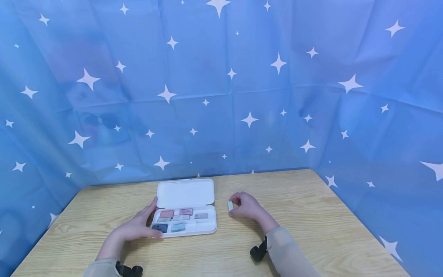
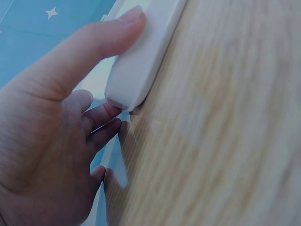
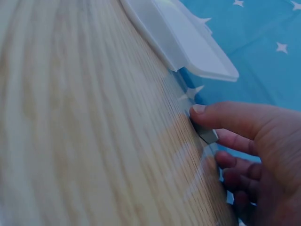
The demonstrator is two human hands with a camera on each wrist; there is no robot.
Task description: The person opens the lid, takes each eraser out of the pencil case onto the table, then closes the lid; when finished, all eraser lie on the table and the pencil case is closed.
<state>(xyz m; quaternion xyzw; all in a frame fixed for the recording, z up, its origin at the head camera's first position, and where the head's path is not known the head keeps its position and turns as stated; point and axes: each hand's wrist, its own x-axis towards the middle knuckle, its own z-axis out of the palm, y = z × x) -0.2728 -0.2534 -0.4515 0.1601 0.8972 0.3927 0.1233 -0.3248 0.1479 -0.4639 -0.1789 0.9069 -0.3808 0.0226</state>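
A white hinged case (image 1: 212, 224) lies on the table with its lid (image 1: 186, 193) folded back. Inside are several small blocks, among them a red one (image 1: 167, 214), a pink one (image 1: 186, 211), a light blue one (image 1: 178, 227), a grey one (image 1: 201, 216) and a black one (image 1: 160, 228). My left hand (image 1: 135, 227) grips the case's left end, thumb at the front and fingers toward the back corner. To the right of the case, my right hand (image 1: 247, 207) pinches a small pale block (image 1: 230, 206) between thumb and fingers, at or just above the tabletop.
The wooden table (image 1: 301, 215) reaches back to a blue curtain (image 1: 221, 127) with white stars, which also runs along both sides. A black wrist camera (image 1: 258, 252) is strapped at the right sleeve, another (image 1: 129, 270) at the left.
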